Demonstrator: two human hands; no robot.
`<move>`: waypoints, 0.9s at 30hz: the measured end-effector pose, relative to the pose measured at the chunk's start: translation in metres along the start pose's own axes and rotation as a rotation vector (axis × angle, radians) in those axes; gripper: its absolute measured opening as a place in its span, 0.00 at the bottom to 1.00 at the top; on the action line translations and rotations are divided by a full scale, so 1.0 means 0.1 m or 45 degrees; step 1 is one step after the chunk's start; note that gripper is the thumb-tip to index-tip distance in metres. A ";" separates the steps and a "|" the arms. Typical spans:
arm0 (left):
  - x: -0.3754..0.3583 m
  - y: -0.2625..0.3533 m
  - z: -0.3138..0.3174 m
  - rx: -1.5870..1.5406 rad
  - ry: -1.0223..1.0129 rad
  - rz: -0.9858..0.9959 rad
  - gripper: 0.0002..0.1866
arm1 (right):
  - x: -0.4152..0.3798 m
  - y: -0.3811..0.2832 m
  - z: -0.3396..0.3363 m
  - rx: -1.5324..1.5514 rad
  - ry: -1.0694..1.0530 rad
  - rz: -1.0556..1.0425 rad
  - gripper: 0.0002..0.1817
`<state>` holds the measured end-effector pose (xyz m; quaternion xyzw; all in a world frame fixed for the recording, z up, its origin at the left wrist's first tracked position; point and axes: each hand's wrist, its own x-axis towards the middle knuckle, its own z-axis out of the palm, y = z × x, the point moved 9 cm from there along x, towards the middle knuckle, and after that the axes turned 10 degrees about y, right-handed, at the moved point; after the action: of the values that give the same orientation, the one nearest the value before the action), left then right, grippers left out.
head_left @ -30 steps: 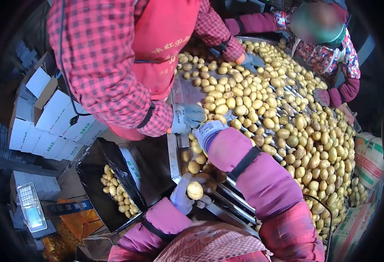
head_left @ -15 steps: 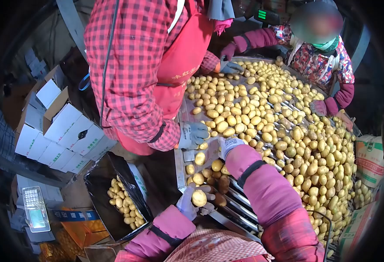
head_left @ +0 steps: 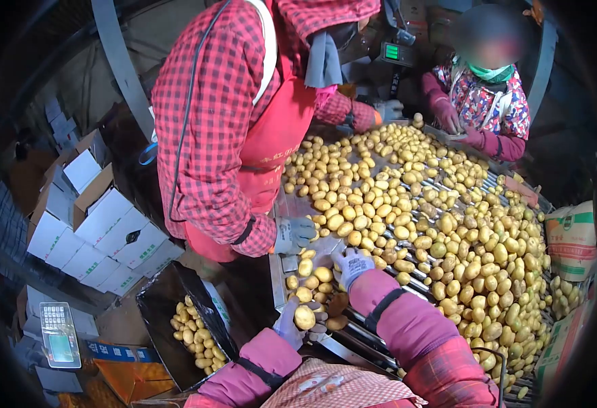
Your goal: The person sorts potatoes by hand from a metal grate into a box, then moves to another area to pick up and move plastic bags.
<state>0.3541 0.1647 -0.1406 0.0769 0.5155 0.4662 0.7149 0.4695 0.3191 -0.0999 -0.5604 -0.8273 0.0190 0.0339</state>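
My left hand (head_left: 290, 322), in a pale glove, is closed around a round yellow potato (head_left: 304, 317) at the near left corner of the sorting table. More potatoes (head_left: 323, 274) lie on the table's metal surface just beyond it. My right hand (head_left: 353, 264), gloved too, reaches over the table with its fingers stretched toward the metal sheet and the potatoes; nothing shows in its grasp. Beneath my right forearm run metal rollers (head_left: 366, 333). A large heap of potatoes (head_left: 482, 279) spreads across the table to the right.
A co-worker in a red apron (head_left: 278, 129) stands at the left side, one gloved hand (head_left: 294, 234) near mine. Another person (head_left: 492, 102) works across the table. A black-lined box (head_left: 196, 333) holds potatoes at lower left. White cartons (head_left: 108, 238) are stacked behind it.
My right hand has shifted slightly, with its fingers stretched forward. My left hand still holds the potato. The person across has drawn both hands together off the heap. The view has tilted up a little.
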 end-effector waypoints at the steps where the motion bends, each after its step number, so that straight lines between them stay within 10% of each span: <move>1: 0.02 -0.03 -0.03 0.020 -0.022 -0.056 0.37 | -0.07 0.00 -0.02 0.093 -0.049 0.041 0.25; 12: -0.25 0.34 0.15 -0.553 0.034 -0.170 0.28 | -0.70 0.01 -0.01 0.047 -0.018 -0.221 0.22; 18: -0.30 0.13 0.08 -0.269 -0.117 -0.192 0.23 | -0.68 0.48 0.38 2.000 -0.335 0.682 0.28; 27: -0.15 0.02 0.11 0.004 -0.029 -0.045 0.31 | -0.57 0.08 0.55 1.744 -0.257 0.423 0.33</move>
<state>0.3618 0.1591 -0.1245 0.0742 0.5092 0.4520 0.7287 0.4937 0.2697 -0.1571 -0.5273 -0.5324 0.5912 0.2984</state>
